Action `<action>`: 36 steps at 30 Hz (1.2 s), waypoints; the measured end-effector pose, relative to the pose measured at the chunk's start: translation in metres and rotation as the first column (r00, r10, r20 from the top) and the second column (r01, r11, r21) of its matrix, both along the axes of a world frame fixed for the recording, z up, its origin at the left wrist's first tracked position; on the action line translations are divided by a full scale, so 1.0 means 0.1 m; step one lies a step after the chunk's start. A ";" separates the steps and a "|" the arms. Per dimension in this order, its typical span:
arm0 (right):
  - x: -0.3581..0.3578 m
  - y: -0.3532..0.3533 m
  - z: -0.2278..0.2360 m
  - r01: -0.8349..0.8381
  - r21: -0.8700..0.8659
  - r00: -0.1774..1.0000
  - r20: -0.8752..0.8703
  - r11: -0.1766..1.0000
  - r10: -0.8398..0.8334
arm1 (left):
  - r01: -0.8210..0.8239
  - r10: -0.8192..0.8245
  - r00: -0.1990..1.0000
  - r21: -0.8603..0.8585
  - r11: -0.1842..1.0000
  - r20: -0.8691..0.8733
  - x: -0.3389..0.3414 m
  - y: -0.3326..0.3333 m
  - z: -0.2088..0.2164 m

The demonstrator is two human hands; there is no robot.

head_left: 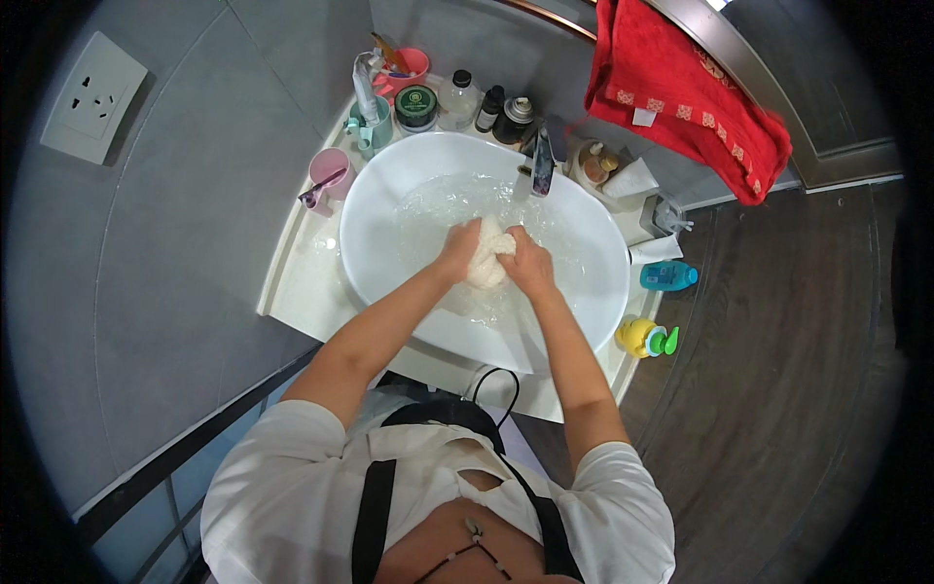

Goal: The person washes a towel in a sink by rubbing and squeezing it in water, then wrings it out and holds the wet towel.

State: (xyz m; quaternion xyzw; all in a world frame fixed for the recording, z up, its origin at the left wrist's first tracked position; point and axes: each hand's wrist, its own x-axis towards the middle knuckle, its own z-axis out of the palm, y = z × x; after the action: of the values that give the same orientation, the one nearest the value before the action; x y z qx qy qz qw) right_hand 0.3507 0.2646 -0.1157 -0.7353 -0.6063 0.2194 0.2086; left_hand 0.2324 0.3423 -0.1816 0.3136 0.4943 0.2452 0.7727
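A cream-coloured, bunched-up cloth [488, 255] with a fluffy, towel-like surface is held over the white oval washbasin [375, 292]. My left hand [457, 248] grips its left side, and my right hand [528, 261] is closed on its right side. The cloth looks twisted between the two hands, its lower part bulging toward me. Rippling water [433, 209] lies in the basin beneath it. Beyond my right hand, at the basin's back rim, stands a dark faucet [542, 167]. Most of my fingertips are hidden by the cloth and the hands.
Cups, a green-lidded jar [416, 107] and several bottles line the back of the counter. A pink cup [331, 167] stands at the left. On the right are a blue bottle [668, 275] and a yellow pump bottle [643, 337]. A red towel [671, 92] hangs at the back right.
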 end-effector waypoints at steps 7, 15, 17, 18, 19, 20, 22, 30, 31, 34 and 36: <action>0.44 -0.33 0.29 -0.138 0.015 0.918 0.378 0.990 0.122 | 0.375 -0.089 0.869 0.532 0.759 -0.486 -0.35 0.27 0.24; 0.39 -0.77 -0.11 -0.221 -0.085 0.929 0.284 0.971 0.237 | 0.446 -0.117 0.836 0.540 0.714 -0.536 -0.71 0.39 0.08; 0.35 -0.71 -0.19 -0.200 0.011 0.943 0.274 0.980 0.189 | 0.372 -0.128 0.878 0.488 0.789 -0.461 -0.80 0.39 0.04; 0.33 -0.67 -0.24 -0.188 0.059 0.949 0.267 0.980 0.166 | 0.334 -0.128 0.897 0.458 0.824 -0.423 -0.83 0.38 0.02; 0.27 -0.58 -0.23 -0.178 0.016 0.939 0.301 0.984 0.166 | 0.333 -0.102 0.891 0.482 0.810 -0.443 -0.87 0.36 -0.03; 0.19 -0.47 -0.20 -0.165 -0.026 0.928 0.335 0.986 0.164 | 0.333 -0.075 0.884 0.507 0.795 -0.462 -0.89 0.32 -0.12; 0.04 -0.28 -0.25 -0.131 -0.102 0.930 0.332 0.986 0.158 | 0.369 -0.030 0.860 0.579 0.727 -0.509 -0.91 0.24 -0.34; -0.29 0.02 -0.93 0.005 -0.264 0.994 0.110 0.964 0.025 | 0.244 0.040 0.892 0.555 0.796 -0.450 -0.86 0.08 -0.73; -0.29 0.00 -0.97 0.037 -0.243 0.995 0.099 0.969 -0.013 | 0.182 0.063 0.910 0.532 0.827 -0.410 -0.85 0.06 -0.77; -0.27 0.02 -1.05 0.193 -0.207 0.978 -0.032 0.959 -0.204 | 0.005 0.085 0.968 0.358 0.934 -0.235 -0.77 0.04 -0.81; -0.32 0.12 -0.67 0.172 -0.283 0.970 -0.120 0.944 -0.213 | -0.077 0.081 0.996 0.097 0.992 -0.036 -0.70 0.06 -0.72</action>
State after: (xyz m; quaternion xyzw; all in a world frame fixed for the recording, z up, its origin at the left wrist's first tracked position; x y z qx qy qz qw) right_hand 0.3186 0.2768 -0.1823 -0.7942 -0.4786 0.3328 0.1715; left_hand 0.1620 0.3478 -0.2534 0.3353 0.5092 0.2930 0.7365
